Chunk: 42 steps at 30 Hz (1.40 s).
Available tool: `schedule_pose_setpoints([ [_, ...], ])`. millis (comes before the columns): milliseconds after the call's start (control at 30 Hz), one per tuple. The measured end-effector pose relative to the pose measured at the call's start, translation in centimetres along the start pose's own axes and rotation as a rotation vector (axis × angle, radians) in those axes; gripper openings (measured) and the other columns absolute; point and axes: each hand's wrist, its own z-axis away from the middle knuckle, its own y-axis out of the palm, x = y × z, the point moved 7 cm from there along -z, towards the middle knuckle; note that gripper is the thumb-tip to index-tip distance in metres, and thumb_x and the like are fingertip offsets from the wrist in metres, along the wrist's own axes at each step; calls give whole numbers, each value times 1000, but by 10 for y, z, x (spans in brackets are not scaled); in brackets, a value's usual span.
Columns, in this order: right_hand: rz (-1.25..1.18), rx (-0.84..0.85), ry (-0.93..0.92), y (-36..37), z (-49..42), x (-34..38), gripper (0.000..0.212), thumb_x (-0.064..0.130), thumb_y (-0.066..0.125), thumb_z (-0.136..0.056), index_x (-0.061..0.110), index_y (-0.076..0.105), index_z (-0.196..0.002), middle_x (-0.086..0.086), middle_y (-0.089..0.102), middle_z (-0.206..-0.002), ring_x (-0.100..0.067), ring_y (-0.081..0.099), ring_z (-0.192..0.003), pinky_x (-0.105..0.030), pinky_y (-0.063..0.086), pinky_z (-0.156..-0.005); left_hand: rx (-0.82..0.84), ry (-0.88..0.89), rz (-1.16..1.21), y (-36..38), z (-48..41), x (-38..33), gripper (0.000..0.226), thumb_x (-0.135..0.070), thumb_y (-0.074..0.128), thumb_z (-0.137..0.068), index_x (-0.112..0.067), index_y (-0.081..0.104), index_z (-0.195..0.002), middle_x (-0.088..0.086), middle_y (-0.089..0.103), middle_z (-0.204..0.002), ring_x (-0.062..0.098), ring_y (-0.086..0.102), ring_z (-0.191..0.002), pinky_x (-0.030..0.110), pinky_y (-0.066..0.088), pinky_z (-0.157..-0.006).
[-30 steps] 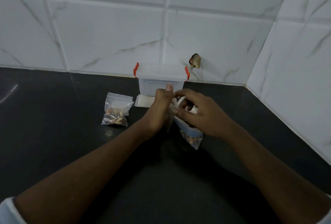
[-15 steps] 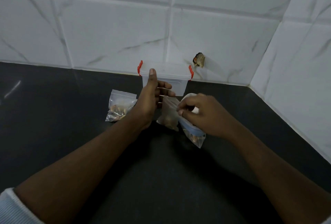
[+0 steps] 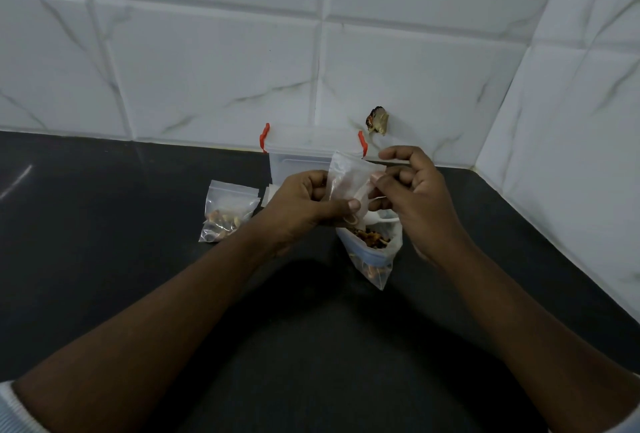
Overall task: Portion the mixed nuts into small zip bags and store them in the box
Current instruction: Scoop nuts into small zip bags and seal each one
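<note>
My left hand [image 3: 304,204] grips a small clear zip bag [image 3: 348,179] and holds it upright above the counter. My right hand [image 3: 412,190] pinches that bag's right top edge with fingertips. Below the hands stands the large open bag of mixed nuts [image 3: 372,252], with a white scoop [image 3: 381,219] lying in its mouth. A filled small zip bag [image 3: 227,212] lies to the left on the dark counter. The clear box [image 3: 298,155] with red latches and its lid on stands against the wall behind the hands.
A stack of flat unused small bags [image 3: 268,192] peeks out beside the box, partly hidden by my left hand. A damaged spot [image 3: 378,121] marks the wall tile. Tiled walls close the back and right; the dark counter [image 3: 104,224] stretches left and toward me.
My left hand drew back from the box and took the small bag. Both hands lifted the bag upright, and my right hand moved from the large bag to the small bag's top.
</note>
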Motion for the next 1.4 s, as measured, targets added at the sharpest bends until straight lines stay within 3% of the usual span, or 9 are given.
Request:
schedule_pose_setpoints([
  [100, -27, 45, 16, 5, 0, -2, 31, 7, 67, -98, 22, 58, -124, -31, 66, -101, -33, 70, -82, -41, 62, -72, -5, 16, -14, 0, -1, 0, 41, 2, 73, -86, 3, 63, -126, 17, 74, -116, 31, 72, -109, 50, 58, -95],
  [333, 173, 54, -60, 3, 2, 2, 19, 8, 68, -98, 15, 62, -115, -12, 73, -89, -32, 74, -71, -51, 64, -72, 8, 29, -18, -2, -2, 0, 41, 3, 71, -88, 1, 61, -128, 16, 74, -116, 31, 72, -107, 44, 61, -89],
  [567, 366, 90, -187, 19, 12, 8, 6, 8, 71, -95, 14, 69, -97, 4, 73, -80, -15, 74, -72, -41, 63, -65, -8, 141, -290, 3, -2, -3, 71, -16, 88, -77, -24, 48, -135, 0, 62, -127, 13, 65, -113, 38, 60, -91],
  [733, 398, 253, -226, 33, 17, 14, 14, 19, 67, -100, 20, 78, -110, 9, 78, -90, -8, 73, -83, -24, 57, -71, -82, 195, -451, 2, -1, -4, 66, -27, 87, -79, -25, 44, -129, -7, 57, -118, 1, 60, -104, 20, 55, -80],
  [900, 632, 175, -183, -9, -8, 15, 18, 26, 62, -102, 25, 68, -119, 11, 73, -100, -3, 69, -92, -23, 55, -79, -223, 135, -413, -17, -4, -2, 49, -21, 84, -81, -25, 55, -120, -12, 56, -115, 5, 55, -106, 24, 48, -82],
  [1000, 1029, 437, 0, -37, -16, -18, 13, 34, 68, -95, 27, 69, -107, 11, 67, -101, -9, 64, -95, -30, 52, -79, -215, 39, -359, -24, -8, 11, 50, -18, 84, -81, -28, 56, -121, -12, 56, -118, 10, 56, -108, 23, 49, -79],
  [1067, 1011, 554, 110, -45, -13, -34, 21, 38, 72, -92, 30, 68, -112, 9, 68, -106, -9, 64, -97, -34, 54, -84, -187, 2, -355, -25, -10, 19, 52, -18, 84, -81, -30, 55, -122, -13, 54, -119, 13, 56, -110, 22, 52, -78],
  [1200, 1065, 571, 18, -37, -15, -38, 26, 20, 71, -93, 28, 69, -118, 6, 67, -112, -6, 62, -97, -32, 53, -86, -132, -10, -386, -19, -11, 25, 60, -18, 84, -82, -30, 49, -129, -15, 51, -118, 8, 54, -105, 13, 48, -68],
  [1400, 1150, 517, -89, -30, -18, -33, 25, 14, 63, -97, 21, 76, -117, 11, 66, -99, -5, 61, -85, -19, 46, -73, -74, -52, -344, -17, -15, 31, 64, -17, 86, -78, -30, 45, -126, -8, 54, -121, 13, 56, -112, 24, 53, -85],
])
